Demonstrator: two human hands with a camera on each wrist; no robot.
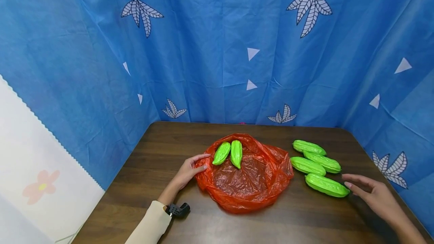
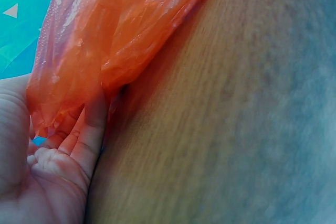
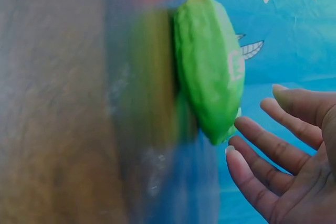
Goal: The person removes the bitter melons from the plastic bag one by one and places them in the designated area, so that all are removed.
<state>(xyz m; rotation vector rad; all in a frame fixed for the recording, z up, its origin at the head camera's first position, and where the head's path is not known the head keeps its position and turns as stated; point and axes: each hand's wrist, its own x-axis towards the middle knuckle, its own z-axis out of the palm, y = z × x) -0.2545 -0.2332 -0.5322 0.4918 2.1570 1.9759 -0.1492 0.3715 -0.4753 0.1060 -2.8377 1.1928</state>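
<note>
A red plastic bag (image 1: 237, 202) lies on the table with its mouth spread wide, and two bright green bitter gourds (image 1: 221, 153) rest inside at its far left. My left hand (image 1: 187, 170) holds the bag's left edge, the thin film between thumb and fingers in the left wrist view. On the right, my right hand (image 1: 376, 199) hovers with fingers apart and nothing in them. Its fingertips are just beyond the right end of the nearest bitter gourd (image 1: 327, 185). That same gourd (image 3: 210, 66) appears large in the right wrist view, beside the spread fingers (image 3: 273, 145).
Behind the nearest gourd, more bitter gourds (image 1: 308, 166) lie close together right of the bag. The dark wooden table (image 1: 152, 153) ends at a blue patterned curtain (image 1: 217, 67) at the back and sides. A black strap device (image 1: 178, 210) sits on the left wrist.
</note>
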